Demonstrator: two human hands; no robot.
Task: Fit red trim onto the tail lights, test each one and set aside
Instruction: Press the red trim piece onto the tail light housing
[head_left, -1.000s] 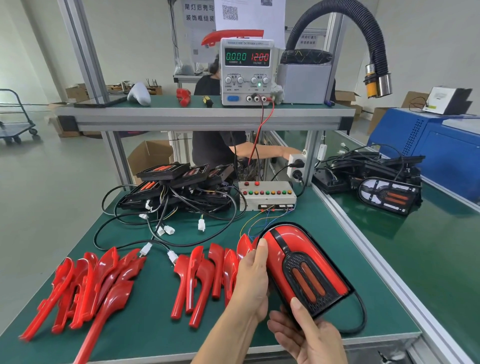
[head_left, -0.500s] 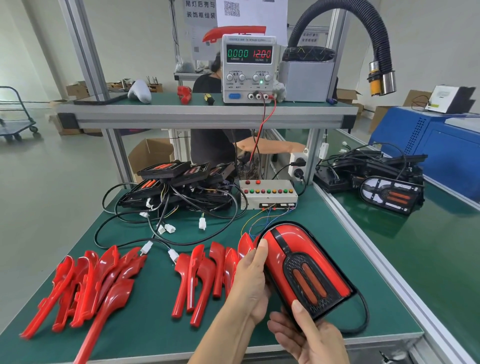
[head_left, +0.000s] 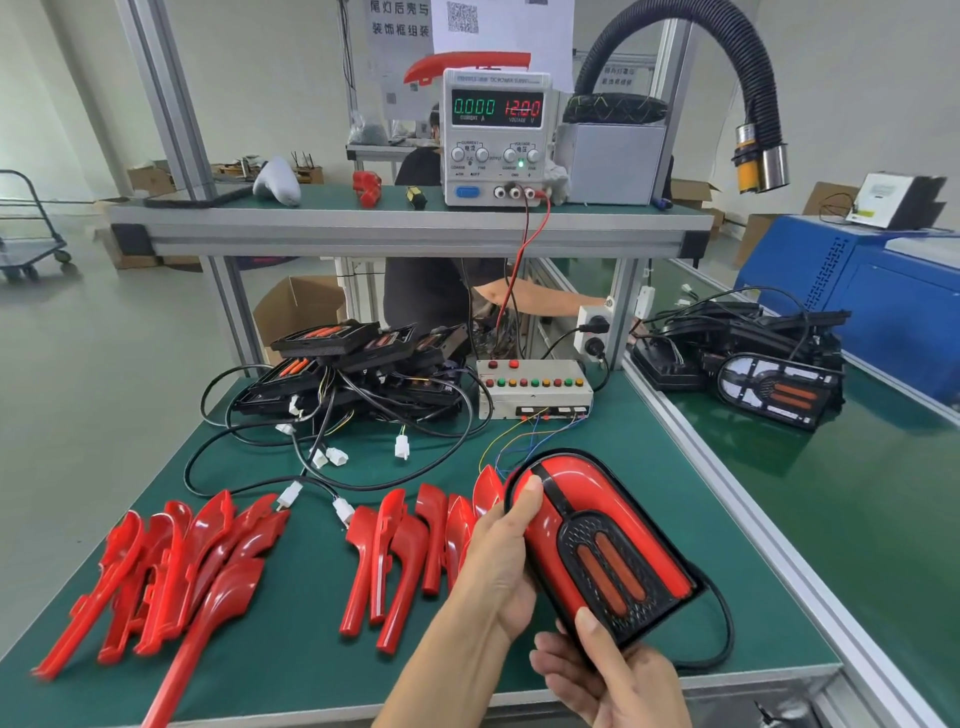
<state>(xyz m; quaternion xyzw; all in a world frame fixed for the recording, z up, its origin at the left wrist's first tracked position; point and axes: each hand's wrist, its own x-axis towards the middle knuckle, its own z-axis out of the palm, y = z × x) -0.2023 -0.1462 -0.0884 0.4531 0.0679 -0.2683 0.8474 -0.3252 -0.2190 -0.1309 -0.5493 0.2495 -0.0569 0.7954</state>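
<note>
Hands first: your left hand (head_left: 501, 566) gripped the left side of the tail light (head_left: 602, 545), with the thumb pressed on the red trim (head_left: 563, 480) near its rounded top. Your right hand (head_left: 613, 675) held the light from below at its near end, thumb lying on the black edge. You held the light tilted, low and right of the middle of the frame, above the green table (head_left: 291, 654).

A black cable (head_left: 719, 631) looped out from the light's right side and curled behind your right hand.

Just left of your left hand lay a row of loose red trim pieces (head_left: 400, 551), and your hand hid part of that row. A second heap of red pieces (head_left: 171, 566) sat at the lower left. Behind them, in the middle, a pile of black tail lights (head_left: 358, 364) lay tangled in wires with white plugs. A button box (head_left: 535, 387) stood right of that pile. Up on the shelf, the power supply (head_left: 496, 135) showed 0.000 and 12.00. At the right, more lights (head_left: 769, 374) lay on the next table.
</note>
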